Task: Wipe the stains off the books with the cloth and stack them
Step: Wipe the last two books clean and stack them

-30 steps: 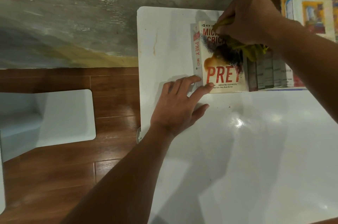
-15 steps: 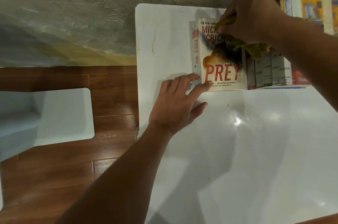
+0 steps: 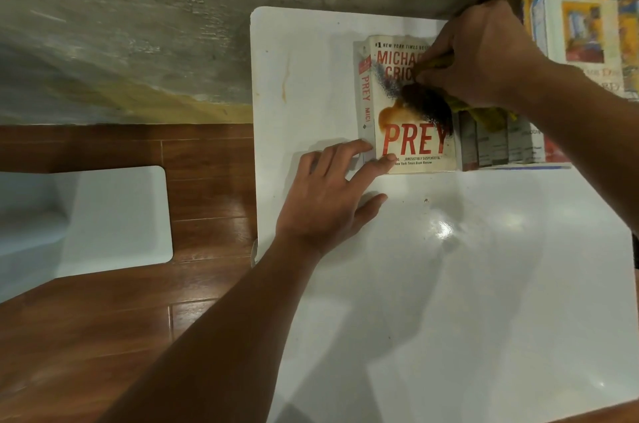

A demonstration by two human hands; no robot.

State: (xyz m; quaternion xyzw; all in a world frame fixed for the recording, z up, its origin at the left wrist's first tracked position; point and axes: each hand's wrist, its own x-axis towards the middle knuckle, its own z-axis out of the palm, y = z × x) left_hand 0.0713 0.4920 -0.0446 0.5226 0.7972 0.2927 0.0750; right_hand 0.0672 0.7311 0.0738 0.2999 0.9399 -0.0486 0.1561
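Two hands: L hand [image 3: 332,194] flat; R hand [image 3: 480,56] fisted w/ cloth [image 3: 484,114]

A thick cream paperback book titled "PREY" in red letters [image 3: 413,104] is laid flat, cover up, near the far edge of the white counter [image 3: 449,284]. A crumpled yellow-green cloth [image 3: 484,114] is pressed against its upper right cover. Further books [image 3: 501,142] are laid touching its right edge.

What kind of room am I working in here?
Likely a home room or study corner: a white table against a rough concrete wall, a wood-plank floor, and paperback books stacked nearby.
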